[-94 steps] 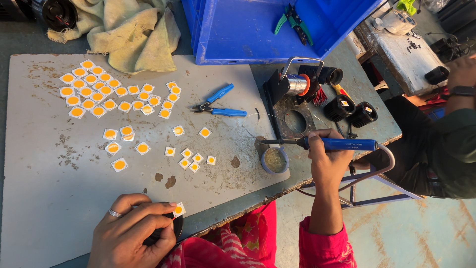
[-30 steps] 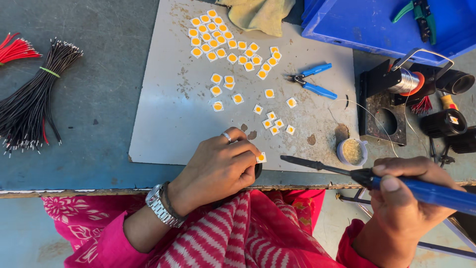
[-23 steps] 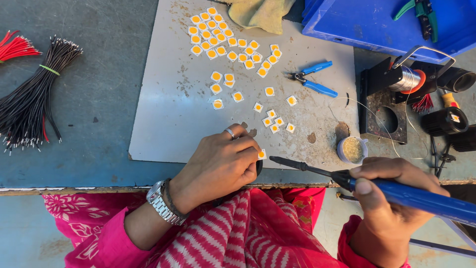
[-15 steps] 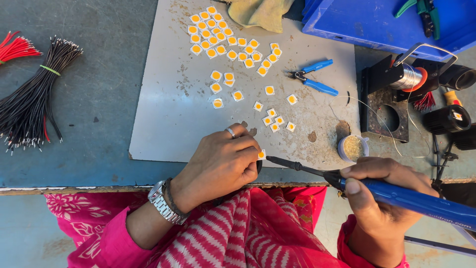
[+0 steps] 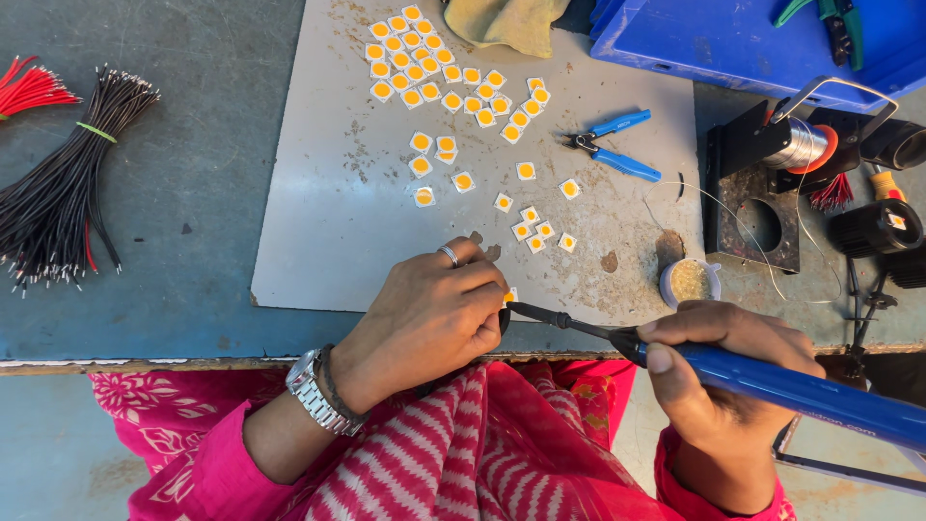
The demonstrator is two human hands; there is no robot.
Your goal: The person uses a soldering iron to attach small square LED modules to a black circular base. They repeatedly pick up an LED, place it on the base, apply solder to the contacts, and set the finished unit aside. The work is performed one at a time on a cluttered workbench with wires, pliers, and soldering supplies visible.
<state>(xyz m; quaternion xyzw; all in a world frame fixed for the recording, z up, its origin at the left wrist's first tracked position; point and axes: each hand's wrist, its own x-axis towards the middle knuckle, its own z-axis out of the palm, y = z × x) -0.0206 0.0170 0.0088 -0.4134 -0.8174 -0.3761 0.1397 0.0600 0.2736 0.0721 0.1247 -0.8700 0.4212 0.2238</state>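
Note:
My left hand (image 5: 429, 314) rests at the near edge of a grey work sheet (image 5: 328, 203), fingers closed around a small white square chip with an orange centre (image 5: 510, 294). My right hand (image 5: 728, 381) grips a blue-handled soldering iron (image 5: 772, 384); its dark tip (image 5: 516, 309) touches the chip at my left fingertips. Several more orange-centred chips (image 5: 439, 58) lie in rows and loose on the sheet beyond my hands.
Blue-handled cutters (image 5: 617, 145) lie on the sheet. A small round tin (image 5: 689, 280), a black stand with a solder wire spool (image 5: 801, 145) and a blue crate (image 5: 752, 39) sit right. Bundles of black wires (image 5: 58, 188) and red wires (image 5: 34, 89) lie left. A yellow cloth (image 5: 506, 19) is at the top.
The view shifted left since the earliest frame. My right hand has brought the soldering iron leftward from the tin side until its tip meets the chip held in my left hand.

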